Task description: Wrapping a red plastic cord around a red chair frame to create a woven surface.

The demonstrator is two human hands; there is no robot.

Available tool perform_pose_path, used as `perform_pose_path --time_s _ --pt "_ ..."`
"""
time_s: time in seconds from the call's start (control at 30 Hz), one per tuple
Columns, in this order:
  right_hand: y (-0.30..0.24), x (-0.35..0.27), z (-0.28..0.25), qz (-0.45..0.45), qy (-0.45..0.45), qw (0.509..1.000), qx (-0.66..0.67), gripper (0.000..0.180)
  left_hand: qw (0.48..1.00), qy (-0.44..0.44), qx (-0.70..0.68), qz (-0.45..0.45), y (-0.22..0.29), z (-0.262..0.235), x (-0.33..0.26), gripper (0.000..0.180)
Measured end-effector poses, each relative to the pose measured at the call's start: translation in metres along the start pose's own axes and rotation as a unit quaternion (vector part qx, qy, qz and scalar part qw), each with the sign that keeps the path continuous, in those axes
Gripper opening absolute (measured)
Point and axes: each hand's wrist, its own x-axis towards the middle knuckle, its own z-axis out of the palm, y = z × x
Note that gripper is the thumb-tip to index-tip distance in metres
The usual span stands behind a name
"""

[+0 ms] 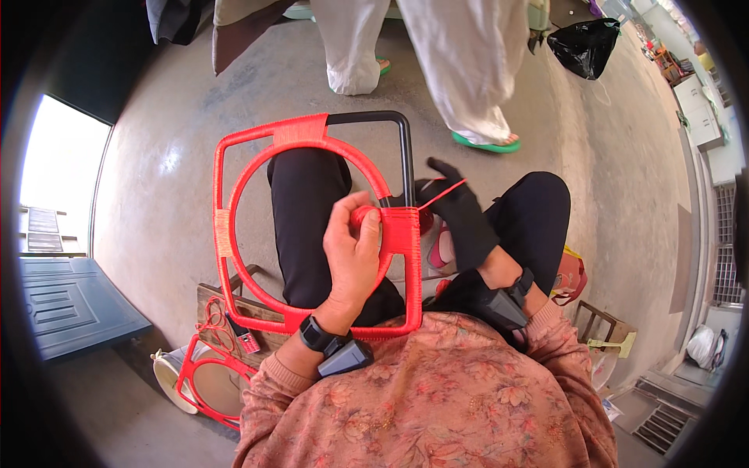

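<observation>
A square metal frame (225,269) with a round ring inside it stands over my lap, mostly wrapped in red cord. Its far right corner is bare black tube (406,152). My left hand (349,253), bare, closes its thumb and fingers on a roll of red cord (360,218) at the frame's right side. Across the wrapped bar is my right hand (466,222) in a black glove, its fingertips partly hidden by the frame. A taut strand of red cord (445,193) slants from the bar across this glove; its fingers look bent around the cord.
On the left a second red-wrapped frame (187,373) leans by a white bucket (173,380), near a wooden bench (209,303). A person in pale trousers (468,70) and green sandals stands ahead. A black plastic bag (585,48) lies far right; a red bag (573,279) is beside my right knee.
</observation>
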Motion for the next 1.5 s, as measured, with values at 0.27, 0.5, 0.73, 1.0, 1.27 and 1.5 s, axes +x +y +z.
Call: perform_pose_path --time_s 0.27,0.5,0.73,1.0,1.27,1.5 --pt "-0.051 -0.005 0.039 -0.406 -0.034 0.798 -0.443 0.049 0.943 0.017 0.120 0.310 0.021 -0.004 -0.006 0.041" --pt "-0.074 -0.023 -0.007 -0.121 0.123 0.972 -0.158 0.023 0.995 0.037 -0.079 0.039 0.004 -0.002 0.006 0.029" --pt "-0.050 -0.030 -0.092 -0.059 0.135 0.837 -0.527 0.029 0.981 -0.066 -0.141 -0.113 -0.004 -0.004 0.010 0.029" --pt "-0.047 -0.029 -0.127 -0.365 0.177 0.815 -0.414 0.026 0.986 -0.047 -0.151 -0.062 0.005 0.003 0.008 0.049" --pt "-0.027 -0.044 -0.178 -0.274 0.183 0.943 0.049 0.023 0.988 -0.015 -0.116 -0.104 0.002 0.005 0.007 0.051" --pt "-0.007 -0.092 -0.240 -0.137 0.141 0.873 0.445 0.021 0.975 -0.070 -0.183 -0.108 0.001 0.001 0.010 0.034"
